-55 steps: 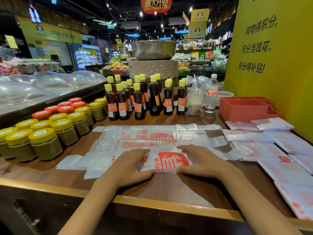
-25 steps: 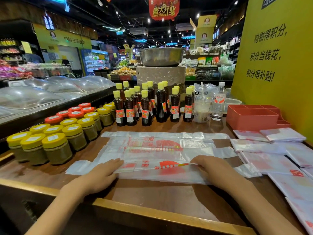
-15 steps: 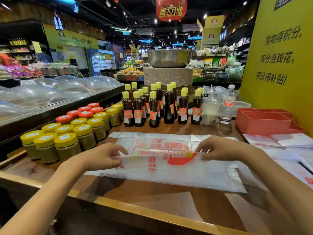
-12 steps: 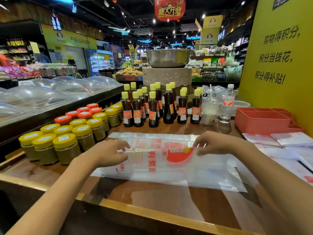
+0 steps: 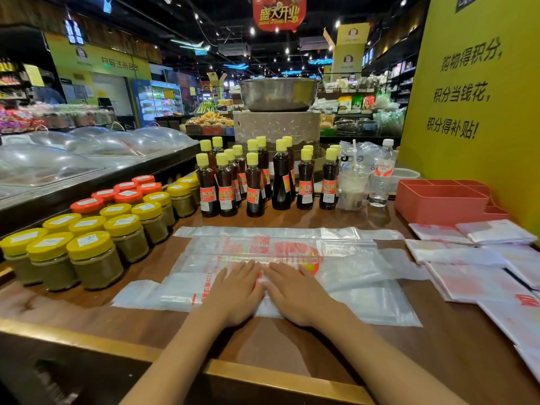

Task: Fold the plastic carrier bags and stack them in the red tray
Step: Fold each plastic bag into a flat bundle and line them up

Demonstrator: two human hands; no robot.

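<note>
A: Item one?
B: Carrier bag (image 5: 292, 273), clear plastic with red print too blurred to read, flat on the wooden counter (image 5: 292, 340). Left hand (image 5: 236, 293) and right hand (image 5: 295, 293) press on it side by side, fingers straight.
A: Tray?
B: Red tray (image 5: 438, 200), far right by the yellow wall sign (image 5: 467, 92) reading "购物得积分". Folded bags (image 5: 473, 238) lie just before it.
A: Stock?
B: Yellow-capped bottles (image 5: 254, 182), red labels; lidded jars (image 5: 93, 255).
</note>
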